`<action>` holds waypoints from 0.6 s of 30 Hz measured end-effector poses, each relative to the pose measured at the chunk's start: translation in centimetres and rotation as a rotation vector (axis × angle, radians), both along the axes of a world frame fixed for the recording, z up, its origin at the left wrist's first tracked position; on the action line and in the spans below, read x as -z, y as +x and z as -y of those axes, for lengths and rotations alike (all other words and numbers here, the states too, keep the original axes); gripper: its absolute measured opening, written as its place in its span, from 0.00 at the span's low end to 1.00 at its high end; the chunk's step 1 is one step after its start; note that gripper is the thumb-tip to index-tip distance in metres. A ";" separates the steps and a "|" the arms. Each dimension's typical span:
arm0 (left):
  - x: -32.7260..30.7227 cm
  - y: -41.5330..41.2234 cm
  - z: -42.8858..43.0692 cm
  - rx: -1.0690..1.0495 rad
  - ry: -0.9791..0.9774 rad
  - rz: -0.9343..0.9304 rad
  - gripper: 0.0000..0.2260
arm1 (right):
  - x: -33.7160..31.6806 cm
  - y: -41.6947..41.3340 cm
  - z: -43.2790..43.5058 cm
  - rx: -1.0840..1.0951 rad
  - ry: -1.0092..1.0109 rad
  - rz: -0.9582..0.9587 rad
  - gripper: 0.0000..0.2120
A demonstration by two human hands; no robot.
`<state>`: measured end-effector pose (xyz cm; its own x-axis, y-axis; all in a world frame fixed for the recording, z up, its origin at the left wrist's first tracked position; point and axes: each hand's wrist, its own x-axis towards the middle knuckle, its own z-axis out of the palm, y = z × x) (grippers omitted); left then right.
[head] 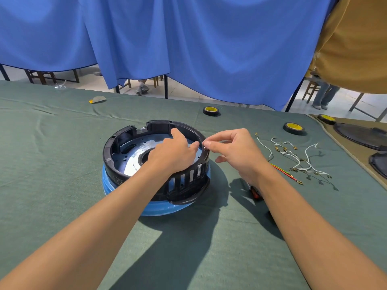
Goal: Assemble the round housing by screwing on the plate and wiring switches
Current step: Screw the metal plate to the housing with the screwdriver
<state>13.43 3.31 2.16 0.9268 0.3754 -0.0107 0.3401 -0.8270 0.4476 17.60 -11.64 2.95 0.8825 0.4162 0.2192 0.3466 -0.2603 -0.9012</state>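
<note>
The round black housing [125, 143] sits upside down on a blue base [159, 208] at the table's middle, with a silvery metal plate [132, 158] lying inside it. My left hand [173, 151] reaches inside the ring, fingers against the inner right wall. My right hand [232, 147] is just outside the right rim and pinches a small pale part [206, 145] at the rim between thumb and forefinger. White wires with brass terminals [293, 155] lie loose to the right, and a red, yellow and green wire [284, 173] lies beside my right wrist.
Three rolls of black tape with yellow cores [211, 110] [293, 128] [326, 118] lie at the back right. Dark round covers [360, 135] rest on a tan cloth at the far right. A red-and-black tool [256, 192] is half hidden under my right forearm. Blue curtains hang behind the table.
</note>
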 end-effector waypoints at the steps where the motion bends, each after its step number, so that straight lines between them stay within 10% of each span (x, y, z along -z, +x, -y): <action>1: 0.0 0.0 0.0 0.000 0.000 -0.003 0.25 | -0.1 0.0 0.0 0.003 0.045 -0.032 0.05; 18: -0.2 -0.3 0.2 0.011 -0.002 0.001 0.19 | 0.1 -0.8 -0.9 0.163 0.173 -0.493 0.06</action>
<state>13.11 3.13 2.34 0.9309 0.3651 -0.0106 0.3306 -0.8300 0.4492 16.77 -10.72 2.84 0.9479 0.2603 -0.1834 -0.1600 -0.1086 -0.9811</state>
